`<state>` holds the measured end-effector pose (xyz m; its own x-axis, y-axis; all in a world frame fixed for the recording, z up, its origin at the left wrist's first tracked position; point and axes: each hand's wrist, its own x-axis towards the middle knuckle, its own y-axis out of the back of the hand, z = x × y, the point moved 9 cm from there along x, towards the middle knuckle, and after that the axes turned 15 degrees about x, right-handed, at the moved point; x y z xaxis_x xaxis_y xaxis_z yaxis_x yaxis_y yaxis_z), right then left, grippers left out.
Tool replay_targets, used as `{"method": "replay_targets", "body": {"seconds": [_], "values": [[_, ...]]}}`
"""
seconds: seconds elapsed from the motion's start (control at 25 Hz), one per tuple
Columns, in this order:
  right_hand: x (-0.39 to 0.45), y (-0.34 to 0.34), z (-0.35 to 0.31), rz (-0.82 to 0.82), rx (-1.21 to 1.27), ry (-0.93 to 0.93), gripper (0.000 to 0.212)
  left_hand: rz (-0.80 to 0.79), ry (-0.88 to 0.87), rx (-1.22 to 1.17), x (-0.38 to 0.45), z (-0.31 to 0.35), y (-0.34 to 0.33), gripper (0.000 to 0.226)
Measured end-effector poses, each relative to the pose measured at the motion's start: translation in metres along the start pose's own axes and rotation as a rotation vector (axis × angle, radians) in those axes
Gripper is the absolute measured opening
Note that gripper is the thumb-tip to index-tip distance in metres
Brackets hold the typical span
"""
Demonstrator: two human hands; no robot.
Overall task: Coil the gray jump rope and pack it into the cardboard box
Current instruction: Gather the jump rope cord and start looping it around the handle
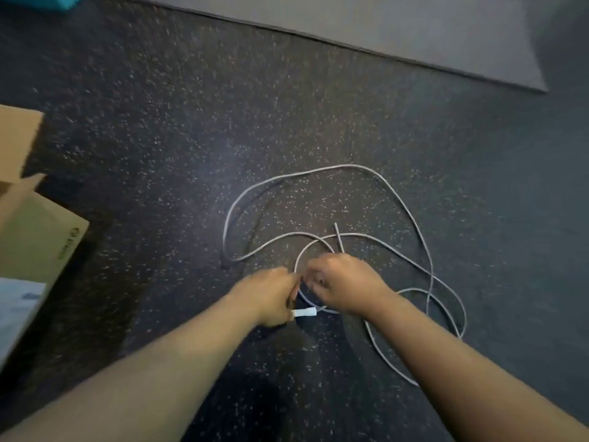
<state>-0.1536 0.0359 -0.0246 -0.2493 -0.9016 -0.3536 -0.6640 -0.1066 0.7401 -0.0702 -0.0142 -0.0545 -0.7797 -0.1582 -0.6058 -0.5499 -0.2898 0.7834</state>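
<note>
While the cardboard box (38, 237) sits at the left edge of the view with its flaps (17, 138) raised, what it holds cannot be told; only a pale, blurred surface (19, 314) shows low beside or inside it. On the dark speckled floor (191, 122) lies the gray jump rope (318, 170), well apart from the box, spread in several loose, overlapping loops in front of the person and to their right. One free end of the rope (337, 232) pokes up just beyond the hands. The left hand (271, 295) is closed around the rope's white handle (304, 312), whose tip juts out toward the right. The right hand (344, 283) is just beside it, fingers curled and pinching the cord close to the left hand, though blur hides the exact hold. A lighter gray mat (382, 27) runs across the top of the view, and a teal object (47, 0) shows at the top left corner. Nothing lies between rope and box.
</note>
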Motion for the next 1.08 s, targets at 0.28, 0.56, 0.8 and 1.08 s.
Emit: {"method": "replay_targets", "body": {"seconds": [0.28,0.56,0.8,1.08], "values": [[0.016,-0.035,0.019,-0.019,-0.01,0.121,0.016,-0.033,-0.019,0.147,0.038,0.001,-0.021,0.031],[0.036,0.175,-0.028,0.264,0.057,0.152,0.03,0.436,-0.102,-0.114,0.002,-0.047,0.205,0.014],[0.012,0.28,-0.08,0.411,0.578,0.295,0.02,0.675,-0.23,-0.16,-0.06,-0.037,0.319,0.03],[-0.043,0.32,-0.078,0.485,0.757,0.28,0.043,0.876,-0.22,-0.318,-0.107,-0.04,0.374,0.025]]}}
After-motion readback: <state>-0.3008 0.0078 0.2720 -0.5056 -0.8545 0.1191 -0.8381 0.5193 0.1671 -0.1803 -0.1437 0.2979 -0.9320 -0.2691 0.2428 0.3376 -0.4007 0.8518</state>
